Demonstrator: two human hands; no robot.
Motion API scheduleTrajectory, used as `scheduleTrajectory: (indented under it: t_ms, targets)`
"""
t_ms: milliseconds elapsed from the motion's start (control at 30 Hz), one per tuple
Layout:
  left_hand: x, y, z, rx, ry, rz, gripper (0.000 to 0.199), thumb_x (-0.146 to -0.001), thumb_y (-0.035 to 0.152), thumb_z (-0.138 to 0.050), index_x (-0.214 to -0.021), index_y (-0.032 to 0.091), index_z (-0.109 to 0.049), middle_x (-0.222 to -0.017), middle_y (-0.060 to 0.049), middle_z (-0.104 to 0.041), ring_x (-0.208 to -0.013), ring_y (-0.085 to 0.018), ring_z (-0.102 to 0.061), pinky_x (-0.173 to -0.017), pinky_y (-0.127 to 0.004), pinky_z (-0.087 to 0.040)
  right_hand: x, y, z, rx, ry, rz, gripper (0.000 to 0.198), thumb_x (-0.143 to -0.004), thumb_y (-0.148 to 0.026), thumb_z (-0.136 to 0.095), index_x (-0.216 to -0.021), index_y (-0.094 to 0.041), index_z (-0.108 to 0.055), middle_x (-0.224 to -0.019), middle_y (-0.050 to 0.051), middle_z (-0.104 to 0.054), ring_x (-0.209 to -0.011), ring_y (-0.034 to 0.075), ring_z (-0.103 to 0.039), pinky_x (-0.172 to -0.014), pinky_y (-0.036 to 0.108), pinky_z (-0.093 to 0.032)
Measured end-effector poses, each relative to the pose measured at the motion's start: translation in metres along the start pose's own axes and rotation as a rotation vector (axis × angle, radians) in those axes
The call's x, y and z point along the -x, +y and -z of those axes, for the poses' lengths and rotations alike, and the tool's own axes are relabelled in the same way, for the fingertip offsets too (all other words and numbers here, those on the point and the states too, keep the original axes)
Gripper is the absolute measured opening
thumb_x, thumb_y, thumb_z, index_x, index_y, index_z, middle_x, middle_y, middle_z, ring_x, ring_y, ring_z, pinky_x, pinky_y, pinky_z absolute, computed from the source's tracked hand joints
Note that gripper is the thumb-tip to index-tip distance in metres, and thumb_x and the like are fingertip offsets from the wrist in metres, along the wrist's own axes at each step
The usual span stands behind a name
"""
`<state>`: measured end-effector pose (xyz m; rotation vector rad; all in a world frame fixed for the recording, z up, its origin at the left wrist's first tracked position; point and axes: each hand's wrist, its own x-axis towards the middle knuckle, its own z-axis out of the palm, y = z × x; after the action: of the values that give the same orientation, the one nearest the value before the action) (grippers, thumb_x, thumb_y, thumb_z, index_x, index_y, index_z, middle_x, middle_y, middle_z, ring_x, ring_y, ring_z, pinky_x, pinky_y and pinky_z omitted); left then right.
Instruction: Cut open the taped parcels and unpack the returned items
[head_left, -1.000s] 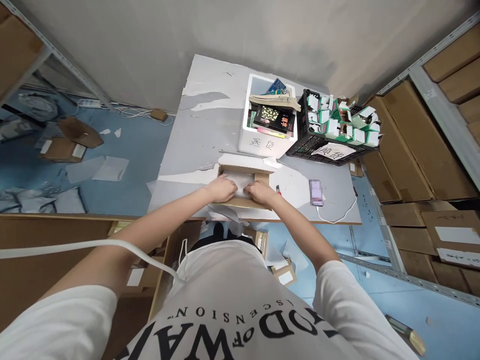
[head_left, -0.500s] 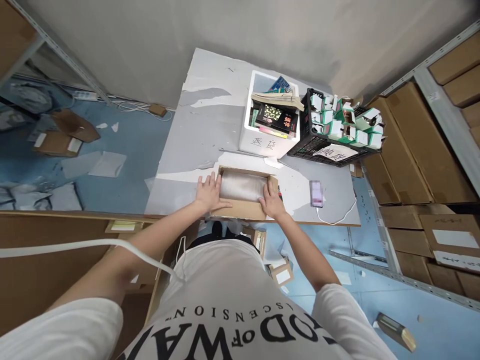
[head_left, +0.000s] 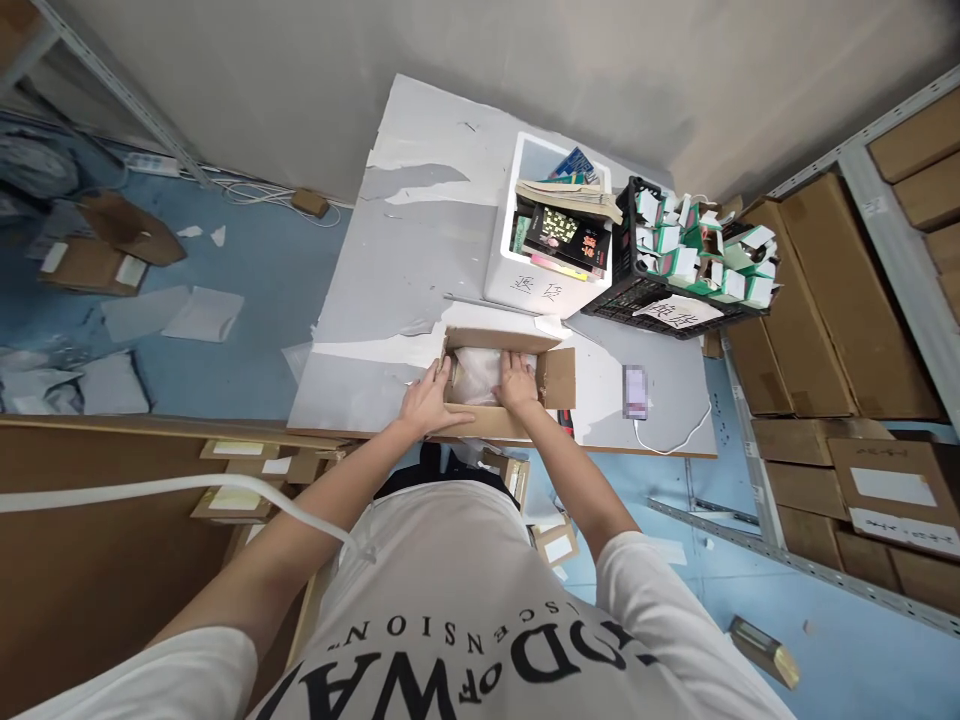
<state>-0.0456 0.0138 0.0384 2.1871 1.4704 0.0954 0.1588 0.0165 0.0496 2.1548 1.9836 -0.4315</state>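
Table point(head_left: 420, 250), right hand point(head_left: 517, 384) inside carton point(head_left: 491, 423), bin point(head_left: 541, 288) apparently marked 退货

Grey wall point(head_left: 300, 90) behind grey-white table point(head_left: 427, 240); blue floor point(head_left: 270, 275), paper-strewn at left; metal rack point(head_left: 898, 240) at right.

the left hand point(head_left: 429, 402) touches the left end of a box point(head_left: 489, 423); the right hand point(head_left: 517, 382) touches the plastic wrap point(head_left: 475, 376) inside, near a phone point(head_left: 634, 392).

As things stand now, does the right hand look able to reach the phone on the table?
Probably yes. The right hand rests in the open carton, and the phone lies uncovered farther right on the table. The carton's side flap sticks out between them, but looks easy to pass over.
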Motion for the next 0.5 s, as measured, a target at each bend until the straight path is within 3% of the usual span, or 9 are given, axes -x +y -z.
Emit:
scheduleTrajectory:
  t_ms: [133, 300, 367, 500]
  targets:
    - [-0.001, 0.000, 0.002, 0.009, -0.001, 0.008, 0.125, -0.057, 0.076, -0.065, -0.151, 0.012, -0.014, -0.154, -0.018, -0.023, -0.133, -0.036, -0.039, -0.108, -0.041, -0.033, -0.029, -0.001, -0.012, 0.127, -0.122, 0.027, 0.080, -0.070, -0.032, -0.074, -0.137, -0.012, -0.035, -0.135, 0.020, -0.045, -0.118, 0.028, -0.047, -0.100, 0.041, -0.035]
    - [-0.005, -0.002, 0.002, 0.022, -0.015, 0.029, 0.125, -0.056, 0.078, -0.064, -0.151, 0.014, -0.014, -0.154, -0.018, -0.025, -0.133, -0.034, -0.039, -0.108, -0.041, -0.032, -0.042, -0.002, -0.018, 0.247, -0.109, 0.063, 0.080, -0.063, -0.041, -0.078, -0.128, -0.011, -0.044, -0.132, 0.020, -0.045, -0.120, 0.030, -0.041, -0.102, 0.042, -0.033]
    - [-0.006, -0.002, 0.001, 0.021, -0.027, 0.034, 0.125, -0.056, 0.078, -0.063, -0.151, 0.014, -0.014, -0.154, -0.018, -0.024, -0.134, -0.034, -0.037, -0.109, -0.042, -0.031, -0.041, -0.005, -0.020, 0.281, -0.079, 0.067, 0.076, -0.068, -0.040, -0.074, -0.130, -0.009, -0.043, -0.131, 0.020, -0.046, -0.118, 0.030, -0.041, -0.101, 0.042, -0.033]
    - [-0.004, -0.001, -0.001, 0.027, -0.043, 0.034, 0.124, -0.056, 0.079, -0.063, -0.151, 0.015, -0.015, -0.154, -0.018, -0.023, -0.136, -0.034, -0.035, -0.109, -0.043, -0.030, -0.038, -0.013, -0.020, 0.383, -0.063, 0.177, 0.041, -0.087, -0.019, -0.047, -0.126, -0.007, -0.050, -0.127, 0.022, -0.051, -0.115, 0.030, -0.044, -0.095, 0.045, -0.036]
